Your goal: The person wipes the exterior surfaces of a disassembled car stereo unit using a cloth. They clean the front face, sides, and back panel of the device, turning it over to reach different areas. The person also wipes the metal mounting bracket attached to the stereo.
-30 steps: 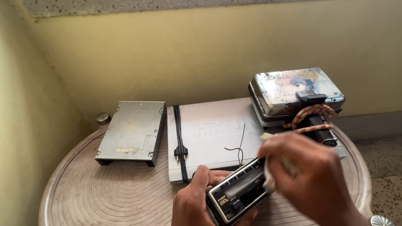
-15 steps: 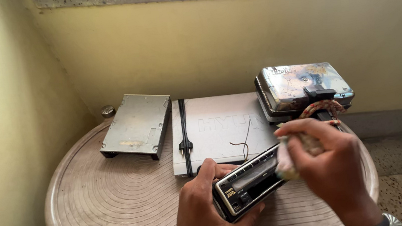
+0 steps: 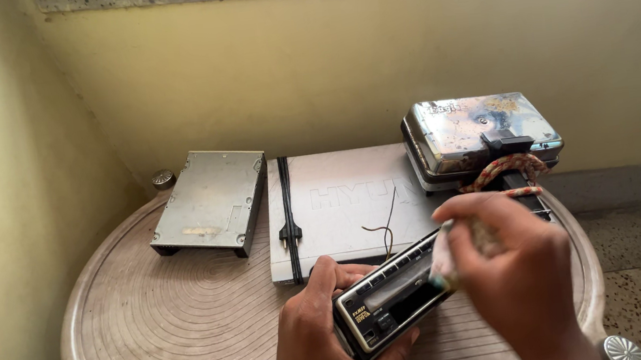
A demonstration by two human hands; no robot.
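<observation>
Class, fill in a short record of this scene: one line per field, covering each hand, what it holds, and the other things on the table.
Left hand: grips the car stereo at its left end, faceplate up.
Right hand: presses a cloth on the stereo's right end.
Table: round, ridged, beige.
Rear left: grey metal drive.
Middle: flat silver player with a black cord across it.
Rear right: shiny sandwich maker, shut, with a braided cord.
</observation>
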